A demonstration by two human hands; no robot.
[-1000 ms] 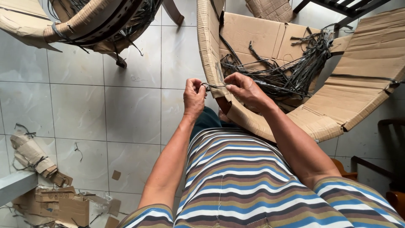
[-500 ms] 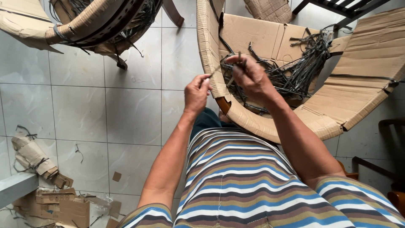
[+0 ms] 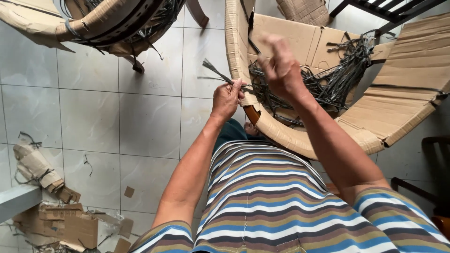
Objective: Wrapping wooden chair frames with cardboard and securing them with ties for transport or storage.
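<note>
My left hand pinches a bundle of dark thin strands against the curved rim of a chair frame wrapped in brown cardboard; the strand ends fan out up and left of my fingers. My right hand is raised above the frame, blurred, its fingers closed; what it holds I cannot make out. Inside the frame lies a tangle of dark loose strands on flat cardboard.
A second cardboard-wrapped chair frame with dark strapping lies at the upper left on the pale tiled floor. Torn cardboard scraps and a wrapped offcut lie at the lower left. A dark wooden chair stands at the right edge.
My right hand has lifted up and away from the left, from the rim to above the frame. The left hand stays at the rim, with the strand ends now sticking out past it.
</note>
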